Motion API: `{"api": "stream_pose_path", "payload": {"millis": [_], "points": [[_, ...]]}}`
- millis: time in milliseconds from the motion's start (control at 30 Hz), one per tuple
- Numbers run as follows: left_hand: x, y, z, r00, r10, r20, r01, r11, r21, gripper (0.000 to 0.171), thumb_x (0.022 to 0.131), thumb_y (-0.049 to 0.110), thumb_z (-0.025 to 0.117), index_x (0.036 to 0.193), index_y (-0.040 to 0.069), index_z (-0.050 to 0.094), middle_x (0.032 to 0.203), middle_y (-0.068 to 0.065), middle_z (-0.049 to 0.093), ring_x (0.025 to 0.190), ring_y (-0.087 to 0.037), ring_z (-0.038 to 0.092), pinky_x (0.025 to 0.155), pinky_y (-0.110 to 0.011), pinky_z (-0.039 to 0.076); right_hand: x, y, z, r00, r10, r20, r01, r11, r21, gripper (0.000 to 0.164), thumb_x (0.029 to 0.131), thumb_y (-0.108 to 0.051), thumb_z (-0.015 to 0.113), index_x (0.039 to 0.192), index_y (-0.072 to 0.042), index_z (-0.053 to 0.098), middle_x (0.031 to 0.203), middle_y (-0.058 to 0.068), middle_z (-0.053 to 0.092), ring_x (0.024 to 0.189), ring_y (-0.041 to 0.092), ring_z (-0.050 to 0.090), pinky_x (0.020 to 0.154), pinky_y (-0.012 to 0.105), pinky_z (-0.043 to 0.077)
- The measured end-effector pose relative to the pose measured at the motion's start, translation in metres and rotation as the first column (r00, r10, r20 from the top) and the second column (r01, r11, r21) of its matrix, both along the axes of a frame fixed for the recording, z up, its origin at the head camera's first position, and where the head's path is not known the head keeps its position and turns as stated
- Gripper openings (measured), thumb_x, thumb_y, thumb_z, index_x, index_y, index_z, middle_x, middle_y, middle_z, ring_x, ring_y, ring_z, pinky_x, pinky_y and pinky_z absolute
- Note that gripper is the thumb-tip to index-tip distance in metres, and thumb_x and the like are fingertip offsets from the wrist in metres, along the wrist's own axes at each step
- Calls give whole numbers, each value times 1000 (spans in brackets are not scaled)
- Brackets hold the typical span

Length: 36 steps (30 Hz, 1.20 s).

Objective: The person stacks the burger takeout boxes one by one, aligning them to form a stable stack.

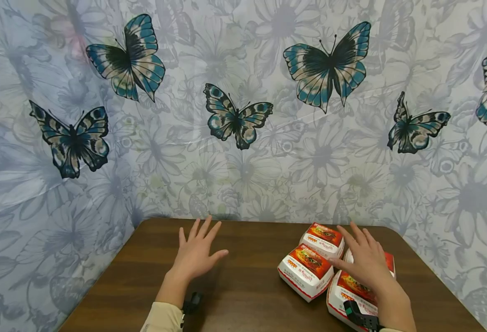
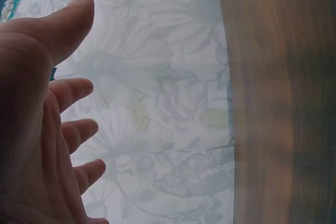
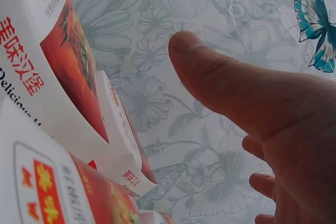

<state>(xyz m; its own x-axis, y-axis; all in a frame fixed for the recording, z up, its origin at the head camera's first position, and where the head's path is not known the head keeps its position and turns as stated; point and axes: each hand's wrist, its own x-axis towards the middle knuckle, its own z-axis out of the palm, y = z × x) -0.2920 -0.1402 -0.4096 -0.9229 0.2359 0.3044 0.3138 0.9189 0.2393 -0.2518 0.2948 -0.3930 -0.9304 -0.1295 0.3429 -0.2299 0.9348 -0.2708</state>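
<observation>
Backdrop: a pale wall covering (image 1: 243, 189) printed with grey flowers and blue-black butterflies stood behind everything, from the left edge to the right.
Left sleeve: a cream cuff (image 1: 160, 318) ended at the wrist, beside a dark wrist device (image 1: 191, 303).
Left hand: the left hand (image 1: 194, 258) hung over the left part of the table, fingers spread, thumb held out to the side, gripping nothing.
Table: the brown wooden top (image 1: 247, 276) lay bare between the left hand and the boxes.
Front left box: a white box (image 1: 305, 273) with a red burger picture sat on the table right of centre, set at an angle.
Back left box: a similar box (image 1: 321, 240) sat directly behind it.
Front right box: another box (image 1: 349, 295) sat just beside the first, partly covered from view by the right arm and its wrist device (image 1: 359, 317).
Right hand: the right hand (image 1: 365, 259) was above the right-hand boxes, fingers extended, thumb apart, pinching nothing.
Back right box: a fourth (image 1: 389, 263) showed only partly behind that hand.
</observation>
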Motion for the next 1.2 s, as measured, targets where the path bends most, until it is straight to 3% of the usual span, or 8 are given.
{"api": "stream_pose_path", "payload": {"millis": [133, 500, 833, 1200], "points": [[-1, 5, -2, 1000, -17, -6, 17, 1000, -17, 83, 90, 63, 61, 159, 31, 28, 169, -3, 17, 155, -38, 14, 114, -77, 5, 1, 0, 0, 1000, 3, 13, -2, 1000, -11, 93, 84, -56, 73, 156, -16, 31, 162, 27, 19, 141, 59, 17, 104, 78, 17], [-1, 22, -12, 997, -77, 12, 77, 996, 44, 82, 90, 63, 61, 159, 33, 27, 168, -4, 19, 151, -36, 28, 113, -70, 27, 3, 2, 0, 1000, 1, 3, -1, 1000, 8, 96, 83, -58, 73, 157, -17, 29, 161, 28, 21, 140, 59, 20, 102, 78, 20], [-1, 32, -20, 991, -137, 7, 136, 987, 81, 80, 92, 60, 61, 158, 30, 30, 167, -3, 22, 147, -35, 37, 113, -66, 31, -3, -6, -5, 1000, 6, 7, -6, 1000, 7, 92, 82, -56, 75, 155, -17, 35, 160, 27, 23, 142, 57, 19, 104, 79, 19], [-3, 57, -15, 975, -221, 15, 216, 966, 143, 75, 94, 53, 62, 158, 27, 32, 166, -3, 26, 144, -36, 40, 113, -62, 34, -2, -2, -4, 1000, 4, -9, -4, 1000, 24, 94, 81, -58, 74, 156, -18, 33, 160, 27, 24, 142, 57, 20, 105, 78, 20]]}}
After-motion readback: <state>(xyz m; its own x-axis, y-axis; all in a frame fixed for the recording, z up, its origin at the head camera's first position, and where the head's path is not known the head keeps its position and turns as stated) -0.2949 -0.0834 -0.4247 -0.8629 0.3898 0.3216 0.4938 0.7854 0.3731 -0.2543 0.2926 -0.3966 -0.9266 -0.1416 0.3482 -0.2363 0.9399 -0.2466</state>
